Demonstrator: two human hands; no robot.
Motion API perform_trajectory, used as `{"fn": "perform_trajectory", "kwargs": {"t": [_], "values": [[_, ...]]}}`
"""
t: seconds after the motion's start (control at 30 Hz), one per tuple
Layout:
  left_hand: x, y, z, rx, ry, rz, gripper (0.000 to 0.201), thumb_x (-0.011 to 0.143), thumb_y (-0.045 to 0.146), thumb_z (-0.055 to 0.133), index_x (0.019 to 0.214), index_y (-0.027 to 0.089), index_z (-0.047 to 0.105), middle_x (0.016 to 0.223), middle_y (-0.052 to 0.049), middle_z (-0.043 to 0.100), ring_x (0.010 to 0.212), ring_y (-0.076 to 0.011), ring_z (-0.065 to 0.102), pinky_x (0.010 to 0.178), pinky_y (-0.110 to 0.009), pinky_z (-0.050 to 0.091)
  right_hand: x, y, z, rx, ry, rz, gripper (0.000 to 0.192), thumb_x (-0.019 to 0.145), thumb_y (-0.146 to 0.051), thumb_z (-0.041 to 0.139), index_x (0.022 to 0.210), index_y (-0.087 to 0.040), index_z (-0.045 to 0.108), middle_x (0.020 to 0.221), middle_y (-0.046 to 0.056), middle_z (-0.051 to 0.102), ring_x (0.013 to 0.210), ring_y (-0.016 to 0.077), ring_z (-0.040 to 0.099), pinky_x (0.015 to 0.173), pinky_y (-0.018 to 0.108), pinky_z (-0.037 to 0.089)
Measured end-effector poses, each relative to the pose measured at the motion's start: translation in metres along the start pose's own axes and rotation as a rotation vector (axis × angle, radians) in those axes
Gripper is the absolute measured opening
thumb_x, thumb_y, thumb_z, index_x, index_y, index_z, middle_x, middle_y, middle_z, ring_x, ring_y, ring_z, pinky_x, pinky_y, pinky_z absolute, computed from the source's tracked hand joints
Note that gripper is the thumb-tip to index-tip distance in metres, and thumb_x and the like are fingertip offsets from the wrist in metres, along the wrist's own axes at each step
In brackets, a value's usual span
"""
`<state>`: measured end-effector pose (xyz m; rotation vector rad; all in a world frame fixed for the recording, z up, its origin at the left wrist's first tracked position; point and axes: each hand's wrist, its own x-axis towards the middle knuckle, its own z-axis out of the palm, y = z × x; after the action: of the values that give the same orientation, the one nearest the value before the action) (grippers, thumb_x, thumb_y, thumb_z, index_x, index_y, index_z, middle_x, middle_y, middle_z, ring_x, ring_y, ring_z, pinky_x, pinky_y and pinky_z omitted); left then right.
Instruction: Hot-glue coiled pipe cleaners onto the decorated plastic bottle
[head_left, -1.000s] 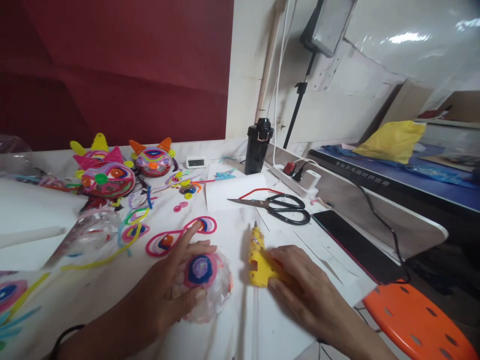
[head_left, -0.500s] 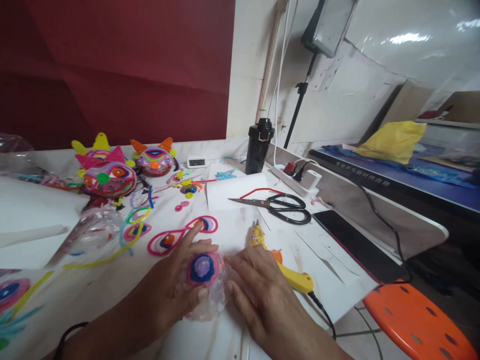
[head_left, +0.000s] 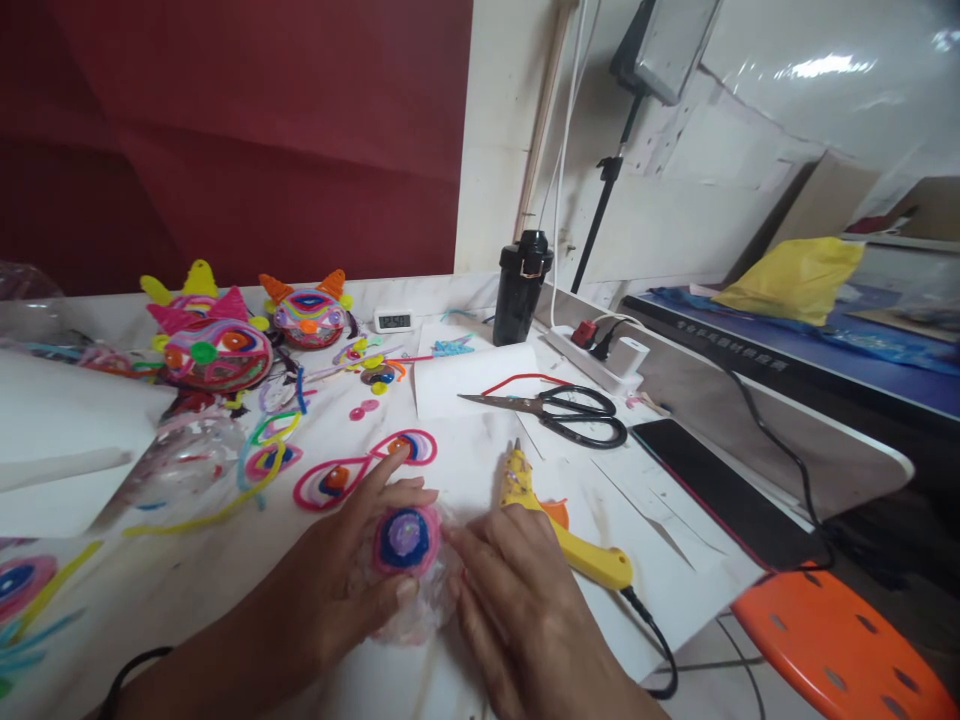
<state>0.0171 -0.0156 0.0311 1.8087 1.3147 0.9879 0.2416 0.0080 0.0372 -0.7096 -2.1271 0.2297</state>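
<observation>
1. At the near edge of the white craft table, at about 6 o'clock in the view, a clear plastic dome topped with a coiled pipe-cleaner spiral in pink, blue and purple is cupped between two bare hands.
2. The left hand is wrapped around the dome from 9 o'clock, with the thumb pressed against its near side and the index finger stretched out past the spiral towards 12 o'clock.
3. The right hand is laid against the dome from 3 o'clock, fingers held close together and fairly straight, their tips touching the plastic just beside the spiral; nothing is pinched by it.
4. The spiral therefore lies between the two sets of fingertips, facing up, on top of the dome.
5. As a judgement: the spiral is being pressed onto the dome, and this is best done with even, gentle pressure from both sides, so that the thin plastic is not dented and the coil is not slid off centre.
6. A yellow hot glue gun is lying on the paper just beside the right hand, at 2 o'clock from it, nozzle pointing away; its tip should be kept clear of the fingers.
7. Black-handled scissors are lying further off at 1 o'clock, and two finished pipe-cleaner masks are standing well apart at 10 o'clock.
</observation>
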Motion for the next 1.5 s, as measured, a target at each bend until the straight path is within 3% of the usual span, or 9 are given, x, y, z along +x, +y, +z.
{"fn": "perform_trajectory", "kwargs": {"t": [0.17,0.3,0.43,0.6,0.87,1.03,1.17,1.37,1.5], "values": [[0.0,0.001,0.0,0.013,0.005,-0.026,0.081,0.094,0.043,0.068,0.161,0.042,0.022,0.147,-0.003,0.061,0.145,-0.0306,0.048,0.121,-0.049,0.037,-0.001,-0.001,0.002,-0.143,-0.034,-0.11,0.028,0.094,-0.005,0.048,0.112,-0.005,0.07,0.085,0.011,0.068,0.077,0.0247,0.054,0.069,0.039,0.041],[0.0,0.002,0.001,0.023,-0.003,-0.01,0.082,0.095,0.041,0.068,0.161,0.043,0.02,0.146,-0.003,0.061,0.145,-0.0305,0.047,0.121,-0.05,0.037,0.001,-0.006,0.007,-0.228,0.087,-0.093,0.026,0.099,-0.009,0.045,0.094,-0.015,0.07,0.077,0.006,0.066,0.072,0.0236,0.05,0.071,0.041,0.037],[0.0,0.002,0.002,-0.006,0.018,-0.022,0.084,0.094,0.044,0.069,0.162,0.039,0.02,0.145,-0.006,0.062,0.143,-0.0321,0.05,0.119,-0.049,0.041,-0.001,-0.011,0.016,-0.296,0.052,-0.066,0.025,0.098,-0.008,0.049,0.088,-0.021,0.067,0.078,0.003,0.067,0.074,0.0234,0.05,0.077,0.041,0.038],[0.0,0.003,0.003,-0.028,0.02,-0.039,0.085,0.092,0.044,0.072,0.161,0.039,0.021,0.144,-0.005,0.063,0.142,-0.0305,0.052,0.119,-0.046,0.042,-0.002,-0.012,0.025,-0.252,0.19,-0.038,0.03,0.095,-0.002,0.045,0.083,-0.019,0.066,0.074,0.003,0.064,0.071,0.023,0.046,0.075,0.042,0.036],[0.0,0.0,0.0,-0.085,-0.012,-0.073,0.09,0.093,0.052,0.071,0.162,0.038,0.016,0.149,-0.006,0.061,0.143,-0.0313,0.05,0.121,-0.049,0.037,-0.004,-0.01,0.027,-0.233,0.207,-0.055,0.031,0.096,-0.008,0.043,0.084,-0.018,0.069,0.074,0.006,0.065,0.072,0.025,0.046,0.079,0.043,0.037],[0.001,-0.002,-0.004,-0.144,-0.044,-0.084,0.099,0.09,0.054,0.074,0.164,0.031,0.012,0.152,-0.012,0.058,0.148,-0.0347,0.043,0.121,-0.052,0.035,-0.007,-0.009,0.022,-0.295,0.1,-0.092,0.023,0.089,-0.008,0.052,0.099,-0.013,0.072,0.085,0.006,0.071,0.078,0.025,0.05,0.084,0.043,0.038],[0.003,0.001,-0.003,-0.201,-0.057,-0.116,0.103,0.087,0.053,0.077,0.164,0.033,0.011,0.155,-0.012,0.056,0.146,-0.0329,0.047,0.119,-0.05,0.039,-0.007,-0.008,0.017,-0.328,0.057,-0.104,0.024,0.087,-0.006,0.054,0.101,-0.013,0.072,0.087,0.006,0.071,0.08,0.0251,0.051,0.085,0.043,0.039],[0.006,-0.004,-0.001,-0.222,-0.023,-0.113,0.105,0.078,0.044,0.083,0.162,0.03,0.021,0.154,-0.015,0.055,0.14,-0.0342,0.054,0.116,-0.05,0.042,-0.007,-0.007,0.016,-0.371,0.042,-0.13,0.024,0.085,-0.006,0.056,0.101,-0.015,0.071,0.09,0.007,0.073,0.084,0.0268,0.053,0.088,0.045,0.038],[0.006,-0.008,-0.009,-0.247,-0.087,-0.098,0.104,0.078,0.046,0.085,0.16,0.029,0.024,0.157,-0.016,0.051,0.145,-0.0353,0.048,0.118,-0.053,0.04,-0.008,-0.01,0.015,-0.402,0.027,-0.109,0.026,0.084,-0.007,0.057,0.104,-0.013,0.072,0.091,0.008,0.074,0.085,0.0271,0.054,0.09,0.046,0.039]]}}
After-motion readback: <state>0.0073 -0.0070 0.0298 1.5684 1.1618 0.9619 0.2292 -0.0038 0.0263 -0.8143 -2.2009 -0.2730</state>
